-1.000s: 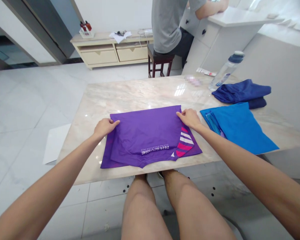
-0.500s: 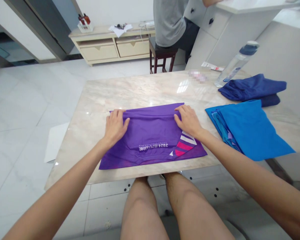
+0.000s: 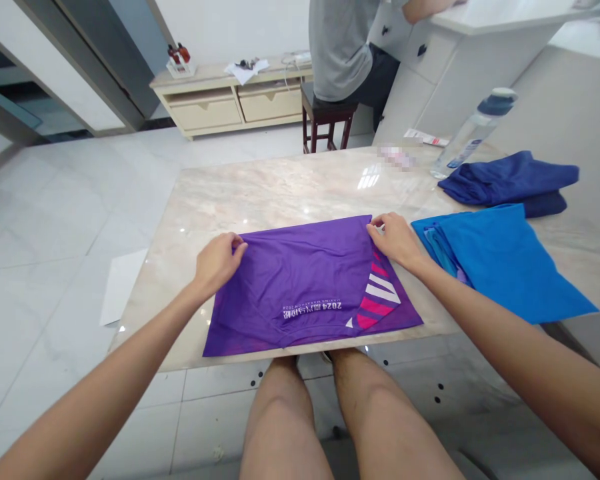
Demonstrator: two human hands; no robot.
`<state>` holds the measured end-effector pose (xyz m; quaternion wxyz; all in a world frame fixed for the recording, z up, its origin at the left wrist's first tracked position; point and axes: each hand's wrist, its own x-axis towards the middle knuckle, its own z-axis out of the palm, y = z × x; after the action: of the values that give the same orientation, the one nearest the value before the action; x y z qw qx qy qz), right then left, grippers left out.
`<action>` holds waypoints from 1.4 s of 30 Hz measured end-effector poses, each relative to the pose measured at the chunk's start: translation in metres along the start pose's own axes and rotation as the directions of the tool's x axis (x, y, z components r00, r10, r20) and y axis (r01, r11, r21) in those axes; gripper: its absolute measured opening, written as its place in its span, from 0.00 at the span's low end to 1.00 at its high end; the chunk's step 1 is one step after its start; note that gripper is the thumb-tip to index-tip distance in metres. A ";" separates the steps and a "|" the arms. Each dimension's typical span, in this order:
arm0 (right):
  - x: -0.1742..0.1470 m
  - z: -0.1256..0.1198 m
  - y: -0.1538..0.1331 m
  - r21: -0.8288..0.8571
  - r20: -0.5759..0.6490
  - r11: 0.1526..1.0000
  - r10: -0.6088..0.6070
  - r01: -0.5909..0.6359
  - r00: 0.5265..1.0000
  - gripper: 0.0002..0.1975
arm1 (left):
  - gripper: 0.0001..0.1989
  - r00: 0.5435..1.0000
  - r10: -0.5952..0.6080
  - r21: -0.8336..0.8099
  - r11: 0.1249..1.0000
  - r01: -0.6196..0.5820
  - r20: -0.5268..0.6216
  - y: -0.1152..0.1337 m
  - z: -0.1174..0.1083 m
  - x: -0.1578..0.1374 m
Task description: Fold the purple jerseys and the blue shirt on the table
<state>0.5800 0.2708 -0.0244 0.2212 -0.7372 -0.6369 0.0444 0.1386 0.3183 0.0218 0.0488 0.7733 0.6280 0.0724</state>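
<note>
A purple T-shirt (image 3: 305,273) with white lettering and a pink-and-white striped patch lies folded on the marble-patterned table (image 3: 220,193). Its neckline faces me at the near edge. My left hand (image 3: 221,262) pinches the shirt's far left corner. At the far right corner, my right hand (image 3: 394,237) has thumb and fingers closed on the cloth. Just right of that hand lies a folded bright blue garment (image 3: 505,260), with a dark blue garment (image 3: 510,179) behind it.
A clear water bottle (image 3: 467,143) with a blue cap stands at the table's far right, near a small white-and-red packet (image 3: 425,137). Beyond the table, a person in a grey shirt (image 3: 340,53) sits on a dark stool (image 3: 327,115). A low cream cabinet (image 3: 205,113) stands along the wall.
Both hands have shifted from lying on the shirt to its far corners, the left going left and the right going right. The fingers have closed on the cloth. The view has tilted slightly.
</note>
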 end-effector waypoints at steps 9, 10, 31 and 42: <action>0.043 0.022 -0.018 -0.025 0.051 0.922 0.387 -0.386 0.921 0.16 | 0.31 0.926 -0.331 0.198 0.935 0.295 0.183 -0.020 0.005 0.078; 0.043 0.024 -0.018 -0.005 0.023 0.922 0.387 -0.387 0.922 0.15 | 0.27 0.928 -0.316 0.199 0.940 0.277 0.198 -0.022 0.006 0.080; -0.096 -0.033 -0.025 0.227 0.232 0.719 -0.695 0.657 0.681 0.14 | 0.14 0.979 0.031 -0.468 0.875 -0.124 -0.202 0.001 0.022 -0.066; -0.147 -0.021 -0.006 0.305 0.178 0.698 -0.710 0.648 0.682 0.10 | 0.09 0.827 0.562 -0.394 0.751 -0.529 -0.039 0.003 0.039 -0.156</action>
<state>0.5546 0.1250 -0.0354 0.2079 -0.4033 -0.8812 0.1327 0.1174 0.1657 -0.0241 0.2035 0.8994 0.3453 0.1745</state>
